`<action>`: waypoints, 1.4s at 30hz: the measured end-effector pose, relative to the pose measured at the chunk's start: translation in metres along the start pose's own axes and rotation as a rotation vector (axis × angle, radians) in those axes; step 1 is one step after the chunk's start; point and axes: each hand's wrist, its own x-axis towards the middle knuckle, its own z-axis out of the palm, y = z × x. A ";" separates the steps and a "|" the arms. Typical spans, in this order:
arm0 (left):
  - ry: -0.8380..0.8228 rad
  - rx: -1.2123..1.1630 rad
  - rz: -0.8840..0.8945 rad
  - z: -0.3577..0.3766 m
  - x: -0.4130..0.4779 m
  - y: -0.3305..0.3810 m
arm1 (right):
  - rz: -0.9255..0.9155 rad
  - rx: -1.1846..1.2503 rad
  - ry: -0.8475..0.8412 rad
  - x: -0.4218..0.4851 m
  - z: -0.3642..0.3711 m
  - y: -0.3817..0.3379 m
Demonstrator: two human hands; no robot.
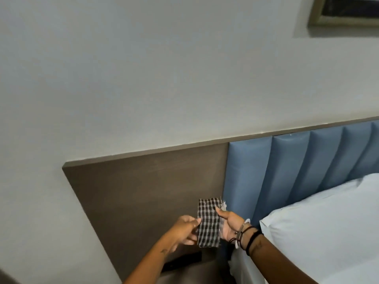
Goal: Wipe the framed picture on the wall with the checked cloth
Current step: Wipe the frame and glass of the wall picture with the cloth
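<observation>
The checked cloth [209,222], black and white and folded into a narrow strip, is held between both hands low in the view. My left hand [183,230] pinches its left edge. My right hand [230,224] lies open-palmed under it with the thumb pressed on top. The framed picture [344,12] hangs on the grey wall at the top right corner, far above the hands; only its lower left part with a pale gold frame shows.
A brown wooden headboard panel [147,191] stands behind the hands, with blue padded panels [287,171] to its right. A white pillow [328,232] lies on the bed at the right. A dark switch plate [182,261] sits low on the panel.
</observation>
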 end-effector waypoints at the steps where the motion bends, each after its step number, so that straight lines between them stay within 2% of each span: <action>1: 0.056 0.132 0.063 -0.003 0.001 0.007 | -0.035 0.050 0.015 -0.003 0.000 -0.006; 3: 0.113 0.352 0.226 -0.008 0.002 0.025 | -0.118 0.133 0.034 -0.015 -0.002 -0.021; 5: 0.201 0.676 0.426 -0.016 0.001 0.048 | -0.216 0.232 0.072 -0.026 -0.006 -0.040; 8: 0.444 1.067 0.892 -0.027 -0.004 0.118 | -0.361 0.397 0.118 -0.052 -0.021 -0.082; 11: 0.621 1.180 1.241 -0.036 -0.018 0.203 | -0.520 0.436 0.229 -0.090 -0.032 -0.141; 13: 0.713 1.259 1.374 -0.039 -0.030 0.272 | -0.702 0.522 0.283 -0.111 -0.043 -0.189; 15: 0.773 1.400 1.421 -0.043 -0.044 0.336 | -0.875 0.648 0.313 -0.148 -0.045 -0.239; 16: 0.807 1.476 1.437 -0.042 -0.053 0.369 | -0.945 0.680 0.192 -0.168 -0.044 -0.262; 18: 0.893 1.608 1.448 -0.037 -0.069 0.433 | -1.046 0.717 0.131 -0.203 -0.045 -0.316; 19: 0.935 1.659 1.430 -0.034 -0.079 0.463 | -1.140 0.735 0.049 -0.218 -0.050 -0.338; 21: 1.025 1.694 1.393 -0.024 -0.095 0.522 | -1.299 0.757 0.009 -0.248 -0.053 -0.387; 22: 1.084 1.691 1.379 -0.019 -0.100 0.548 | -1.376 0.731 -0.053 -0.264 -0.052 -0.410; 25: 1.219 1.750 1.348 0.002 -0.117 0.620 | -1.539 0.642 -0.004 -0.296 -0.035 -0.480; 29: 1.287 1.892 1.315 0.042 -0.121 0.690 | -1.732 0.311 0.015 -0.301 -0.012 -0.562; 31: 1.318 1.958 1.262 0.063 -0.119 0.718 | -1.815 0.016 0.113 -0.287 -0.001 -0.590; 33: 1.325 1.925 1.233 0.082 -0.116 0.740 | -1.859 -0.278 0.223 -0.272 0.013 -0.605; 35: 1.345 1.869 1.223 0.097 -0.114 0.758 | -1.875 -0.528 0.261 -0.258 0.027 -0.619; 37: 1.389 1.905 1.170 0.109 -0.107 0.776 | -1.824 -0.769 0.486 -0.242 0.039 -0.635; 39: 1.436 1.966 1.120 0.114 -0.099 0.789 | -1.805 -0.862 0.716 -0.231 0.047 -0.646; 42: 1.474 1.999 1.092 0.117 -0.089 0.805 | -1.897 -0.892 0.843 -0.225 0.049 -0.658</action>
